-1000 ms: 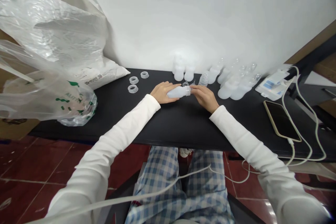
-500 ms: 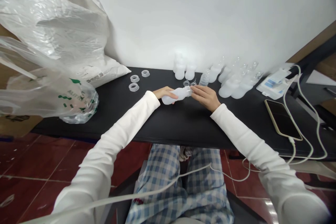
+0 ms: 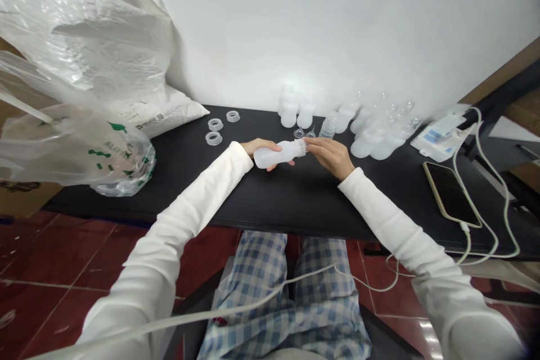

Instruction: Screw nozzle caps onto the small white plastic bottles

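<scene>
Blue-checked cloth [image 3: 274,297] is being crossed by a white cable [image 3: 230,311], nearer and lower than the milky bottle [image 3: 275,156]. To the bottle's right, well apart, a phone [image 3: 452,194] is being given its own space, apparently so that neither hand is being crowded. The bottle is being held on its side over a black table [image 3: 261,208], neck to the right. Its body is being gripped by the left hand [image 3: 253,146], thumb above and fingers beneath, presumably so that the neck is being steadied. That neck is being touched by the fingers of the right hand [image 3: 333,156]; whether anything is being pinched there cannot be told, the fingertips being partly hidden. To the bottle's left, three clear rings [image 3: 214,142] are being spaced out. Just beyond it, two small clear pieces [image 3: 311,134] and a ribbed clear cup [image 3: 328,125] are being crowded by the right hand. Farther right, teat-topped bottles [image 3: 382,149] are being bunched together. Far to its left, space is being blocked by bulky plastic bags [image 3: 122,53].
</scene>
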A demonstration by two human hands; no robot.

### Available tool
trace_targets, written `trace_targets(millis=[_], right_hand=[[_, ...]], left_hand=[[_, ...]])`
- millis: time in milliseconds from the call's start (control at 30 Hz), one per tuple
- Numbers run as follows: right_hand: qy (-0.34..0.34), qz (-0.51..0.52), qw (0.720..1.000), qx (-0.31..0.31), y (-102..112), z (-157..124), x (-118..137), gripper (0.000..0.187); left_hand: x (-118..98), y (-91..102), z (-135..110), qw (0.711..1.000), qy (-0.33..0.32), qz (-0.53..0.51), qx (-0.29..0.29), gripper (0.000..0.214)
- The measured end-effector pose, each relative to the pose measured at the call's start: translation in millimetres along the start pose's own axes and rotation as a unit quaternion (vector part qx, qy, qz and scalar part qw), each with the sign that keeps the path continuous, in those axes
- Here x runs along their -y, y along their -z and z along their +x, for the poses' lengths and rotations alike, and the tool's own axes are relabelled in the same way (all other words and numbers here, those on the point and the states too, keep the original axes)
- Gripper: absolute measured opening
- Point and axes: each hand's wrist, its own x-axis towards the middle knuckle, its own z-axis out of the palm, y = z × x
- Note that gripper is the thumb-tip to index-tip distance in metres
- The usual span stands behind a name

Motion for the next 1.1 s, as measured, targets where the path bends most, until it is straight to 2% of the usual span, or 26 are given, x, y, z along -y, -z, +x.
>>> trace_targets(millis=[167,367,533,633,700,800,867,933,1033,1100], right_hand=[[0.011,0.006,1.0,0.013,-5,-6,-2,0.025],[0.013,0.004,1.0,-0.02,-8,-2,4,0.028],[-0.066,0.03,0.997,0.007,-7,0,0,0.03],[-0.1,0.038,0.994,0.015,-8,-2,-6,0.033],[-0.114,0.039,0.992,0.031,-9,-3,-10,0.034],[-0.135,0.02,0.988,0.073,-10,-4,-13,0.037],[-0.142,-0.006,0.985,0.094,-11,-4,-14,0.042],[-0.138,-0.023,0.986,0.093,-12,-4,-15,0.043],[-0.097,-0.02,0.992,0.074,-13,-3,-15,0.057],[-0.062,-0.019,0.995,0.079,-13,-2,-14,0.052]], left_hand=[[-3,-6.2,-5,0.999,0.002,-0.037,-0.018,0.067],[-2,-6.7,-1,0.999,-0.002,-0.025,-0.031,0.076],[1,-7.8,4,0.998,-0.027,0.014,-0.059,0.071],[5,-8.5,10,0.985,-0.066,0.094,-0.126,0.071],[9,-9.0,15,0.958,-0.11,0.172,-0.199,0.07],[13,-10.5,20,0.88,-0.169,0.332,-0.295,0.063],[14,-12.0,21,0.817,-0.188,0.436,-0.327,0.058],[15,-13.5,23,0.776,-0.192,0.499,-0.335,0.058],[16,-14.4,23,0.765,-0.194,0.525,-0.319,0.059],[17,-13.4,24,0.766,-0.197,0.532,-0.303,0.059]])
